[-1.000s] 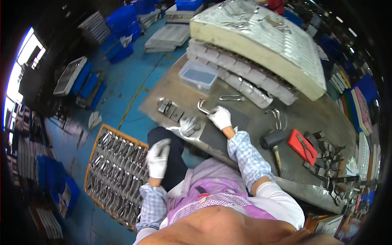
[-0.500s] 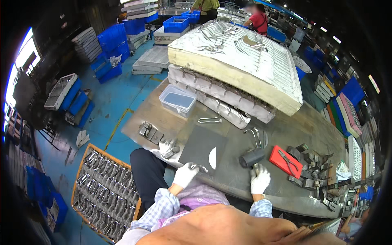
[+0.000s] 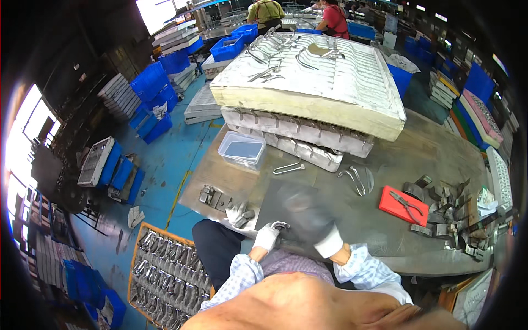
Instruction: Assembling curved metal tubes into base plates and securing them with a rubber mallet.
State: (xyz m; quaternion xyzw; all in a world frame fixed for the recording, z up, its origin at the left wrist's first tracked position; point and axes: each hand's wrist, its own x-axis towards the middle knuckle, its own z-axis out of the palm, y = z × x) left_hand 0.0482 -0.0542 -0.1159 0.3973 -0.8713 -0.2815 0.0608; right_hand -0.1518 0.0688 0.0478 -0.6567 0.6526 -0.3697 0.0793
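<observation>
My left hand (image 3: 266, 238), in a white glove, is closed on a small curved shiny metal piece (image 3: 281, 225) at the near edge of a dark square pad (image 3: 269, 199). Just to its right, my gloved right hand (image 3: 329, 242) grips a black mallet (image 3: 308, 212); mallet and fingers are smeared by fast motion over the pad. The blur hides much of the pad's right side and the mallet's handle. Beside my left hand, on the bench edge, lies a crumpled grey-white glove or cloth (image 3: 240, 214).
The metal bench (image 3: 352, 220) holds a clear plastic box (image 3: 242, 148), a metal fixture (image 3: 214, 197), loose curved metal parts (image 3: 355, 180), pliers (image 3: 406, 204) on a red box (image 3: 391, 207) and dark metal blocks (image 3: 440, 225). White trays (image 3: 308, 102) are stacked behind. A parts crate (image 3: 170, 269) stands lower left.
My right hand has swung the mallet left from the bench to over the pad beside my left hand. The left hand still holds the curved piece. The whole view has shifted slightly.
</observation>
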